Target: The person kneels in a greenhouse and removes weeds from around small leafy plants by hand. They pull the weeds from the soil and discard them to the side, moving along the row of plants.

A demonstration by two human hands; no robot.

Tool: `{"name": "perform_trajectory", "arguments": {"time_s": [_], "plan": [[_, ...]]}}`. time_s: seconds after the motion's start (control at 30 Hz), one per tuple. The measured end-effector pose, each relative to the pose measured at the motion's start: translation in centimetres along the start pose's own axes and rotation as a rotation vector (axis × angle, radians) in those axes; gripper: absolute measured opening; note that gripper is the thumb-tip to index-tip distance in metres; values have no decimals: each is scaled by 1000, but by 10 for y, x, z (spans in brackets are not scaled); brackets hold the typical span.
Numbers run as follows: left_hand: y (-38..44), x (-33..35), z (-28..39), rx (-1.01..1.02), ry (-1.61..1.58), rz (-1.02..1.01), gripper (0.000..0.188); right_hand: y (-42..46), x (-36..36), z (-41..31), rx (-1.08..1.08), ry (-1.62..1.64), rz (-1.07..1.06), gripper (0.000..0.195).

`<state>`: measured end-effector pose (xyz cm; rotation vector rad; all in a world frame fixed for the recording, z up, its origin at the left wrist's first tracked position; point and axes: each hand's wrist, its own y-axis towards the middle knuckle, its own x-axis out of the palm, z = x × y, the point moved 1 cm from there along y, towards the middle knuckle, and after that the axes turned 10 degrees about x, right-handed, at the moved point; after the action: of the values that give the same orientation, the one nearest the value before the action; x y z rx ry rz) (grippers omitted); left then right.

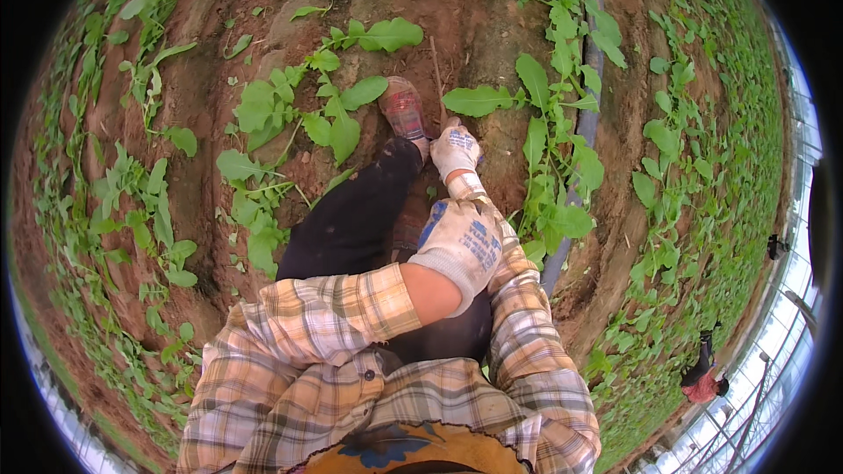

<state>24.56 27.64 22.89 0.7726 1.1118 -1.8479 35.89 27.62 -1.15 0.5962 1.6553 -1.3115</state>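
Observation:
My right hand (456,147), in a white work glove with blue printing, is low over the soil beside my shoe. A thin brown stick (437,76) runs away from its fingers along the ground. My left hand (466,240), in a matching glove, lies across my right forearm against the plaid shirt sleeve (520,283). Its fingers curl down out of sight, so their grip is hidden. To the right of my hands grows a row of leafy green plants (550,164). More leafy plants (263,105) stand to the left of my leg.
A grey irrigation pipe (591,66) runs along the right-hand plant row. My plaid shoe (403,108) rests on bare reddish soil (481,46) between rows. Further plant rows (151,210) lie left. At far right, another person (701,378) is near the greenhouse wall (757,401).

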Motion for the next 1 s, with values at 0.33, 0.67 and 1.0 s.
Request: {"name": "perform_trajectory", "arguments": {"time_s": [0.33,0.67,1.0], "plan": [[3,6,4,43,4,-130,28,-34,-9,10,-18,-20,-159,59],[-64,-33,85,208,206,258,28,-111,-4,54,-64,-143,-204,57],[-61,22,81,296,104,149,31,-155,4,79,-41,76,-223,58]]}}
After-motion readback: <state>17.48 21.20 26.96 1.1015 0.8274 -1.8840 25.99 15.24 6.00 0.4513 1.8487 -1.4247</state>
